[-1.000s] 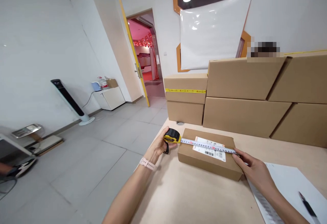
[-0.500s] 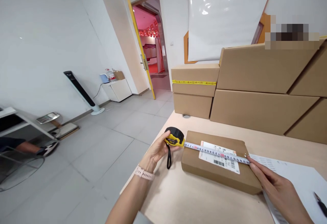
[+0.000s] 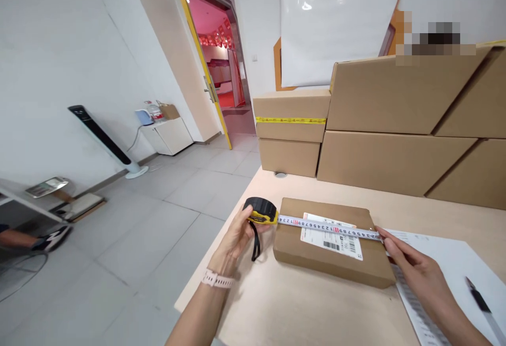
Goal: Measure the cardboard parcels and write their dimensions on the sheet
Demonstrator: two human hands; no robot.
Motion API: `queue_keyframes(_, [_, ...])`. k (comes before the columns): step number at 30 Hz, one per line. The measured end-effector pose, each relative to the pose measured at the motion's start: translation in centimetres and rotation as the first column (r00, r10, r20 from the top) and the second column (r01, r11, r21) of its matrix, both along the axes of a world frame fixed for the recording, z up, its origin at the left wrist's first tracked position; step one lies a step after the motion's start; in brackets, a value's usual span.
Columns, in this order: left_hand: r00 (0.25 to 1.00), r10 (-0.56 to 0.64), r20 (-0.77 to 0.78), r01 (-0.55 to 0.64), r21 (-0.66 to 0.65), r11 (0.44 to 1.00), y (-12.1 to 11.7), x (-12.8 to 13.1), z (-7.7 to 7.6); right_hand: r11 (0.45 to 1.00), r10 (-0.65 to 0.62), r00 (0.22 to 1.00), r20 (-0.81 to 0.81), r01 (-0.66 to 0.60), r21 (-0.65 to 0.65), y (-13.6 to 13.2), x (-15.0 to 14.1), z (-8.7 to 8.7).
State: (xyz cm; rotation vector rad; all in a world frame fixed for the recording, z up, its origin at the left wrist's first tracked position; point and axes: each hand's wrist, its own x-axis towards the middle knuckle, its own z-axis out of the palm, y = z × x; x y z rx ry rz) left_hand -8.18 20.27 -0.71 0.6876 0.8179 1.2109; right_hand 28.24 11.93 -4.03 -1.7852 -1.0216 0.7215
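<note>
In the head view, the left hand (image 3: 233, 243) gripped a black-and-yellow tape measure (image 3: 261, 210) just beside a carton (image 3: 336, 265) lying flat on the surface (image 3: 272, 306), before stacked boxes (image 3: 375, 96). The blade (image 3: 328, 227) stretched across the carton's label (image 3: 326, 242), its far end pinched in the right hand (image 3: 415, 269), near a pen (image 3: 479, 298) on white paper (image 3: 454, 259).

Left hand (image 3: 233, 238) holds tape measure (image 3: 260, 210) at 9 o'clock of box (image 3: 328, 258); right hand (image 3: 422, 275) pinches blade (image 3: 328, 227) at 3 o'clock. Cartons (image 3: 379, 159) stacked, 1 o'clock.
</note>
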Motion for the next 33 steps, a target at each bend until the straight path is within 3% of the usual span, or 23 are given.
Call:
queue_keyframes(17, [1.0, 0.007, -0.023, -0.007, 0.01, 1.0, -0.08, -0.33, -0.26, 1.0, -0.005, 0.996, -0.088, 0.004, -0.008, -0.14, -0.52, -0.65])
queue_keyframes(33, [1.0, -0.006, -0.027, 0.007, 0.028, 1.0, -0.21, -0.39, -0.25, 1.0, 0.01, 0.999, -0.039, -0.01, -0.014, -0.22, -0.16, -1.1])
